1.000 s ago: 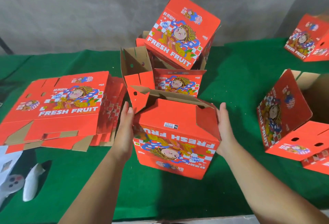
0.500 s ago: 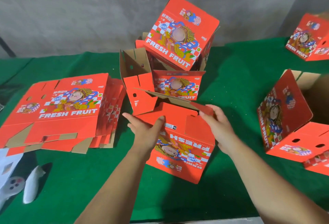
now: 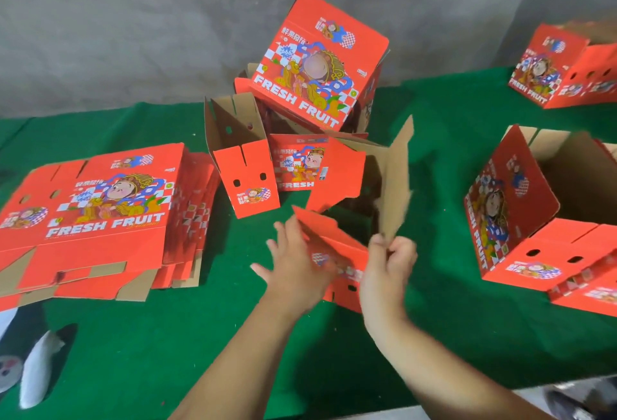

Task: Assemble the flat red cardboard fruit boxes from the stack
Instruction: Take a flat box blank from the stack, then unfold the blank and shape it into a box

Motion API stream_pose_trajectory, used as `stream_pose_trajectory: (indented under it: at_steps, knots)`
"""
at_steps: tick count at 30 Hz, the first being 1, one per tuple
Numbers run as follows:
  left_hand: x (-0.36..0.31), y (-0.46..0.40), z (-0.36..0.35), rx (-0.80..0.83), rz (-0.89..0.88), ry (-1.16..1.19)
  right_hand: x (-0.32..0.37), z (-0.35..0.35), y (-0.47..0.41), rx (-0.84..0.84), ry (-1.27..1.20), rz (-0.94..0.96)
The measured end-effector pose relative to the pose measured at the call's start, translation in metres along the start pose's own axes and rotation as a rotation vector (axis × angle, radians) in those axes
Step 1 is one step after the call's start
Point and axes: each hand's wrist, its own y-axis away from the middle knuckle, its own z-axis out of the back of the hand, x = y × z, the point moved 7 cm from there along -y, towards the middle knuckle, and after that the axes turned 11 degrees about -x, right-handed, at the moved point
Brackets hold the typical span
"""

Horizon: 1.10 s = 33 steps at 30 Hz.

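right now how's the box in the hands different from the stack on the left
The box in the hands is opened into a three-dimensional shape with flaps raised; the stack lies folded flat on the green cloth. The left hand and right hand are on the box; nothing touches the stack. Both are red printed cardboard.

Left hand (image 3: 293, 269) fingers spread; right hand (image 3: 389, 262) curled, pinching.
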Motion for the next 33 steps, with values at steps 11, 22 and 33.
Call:
stream_pose_trajectory:
  at_steps: [11, 22, 33]
  knots:
    - [-0.010, 0.021, -0.001, 0.011, -0.282, -0.149, 0.004, -0.032, 0.022, 0.292, 0.059, -0.022]
    - [0.010, 0.014, 0.006, -0.027, -0.263, -0.547, 0.020, -0.040, 0.035, 0.577, -0.104, 0.163]
    - [0.031, -0.021, 0.081, -0.283, -0.283, -0.365, 0.017, -0.064, -0.048, 0.482, 0.019, 0.060]
